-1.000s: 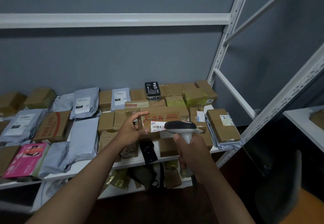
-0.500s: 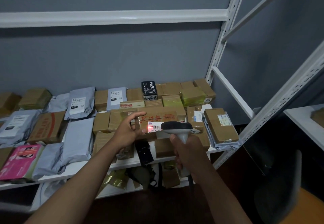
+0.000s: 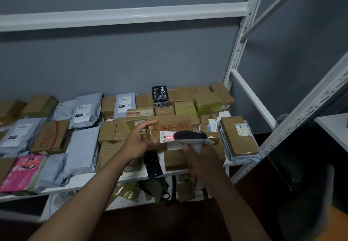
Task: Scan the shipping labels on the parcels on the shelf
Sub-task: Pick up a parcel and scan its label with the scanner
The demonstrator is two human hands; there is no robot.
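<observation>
Right hand (image 3: 202, 162) gripping scanner (image 3: 191, 139), red beam lighting label (image 3: 167, 138), left hand (image 3: 138, 141) w/ fingers spread holding box (image 3: 169, 127) edge

Boxes (image 3: 170, 127): brown cardboard, matt, some under glossy tape. Mailers (image 3: 82, 148): grey plastic film, smooth, creased. Label (image 3: 166, 138): white paper. Scanner (image 3: 191, 139): matt plastic. Shelf (image 3: 131, 177): white painted metal, smooth
</observation>
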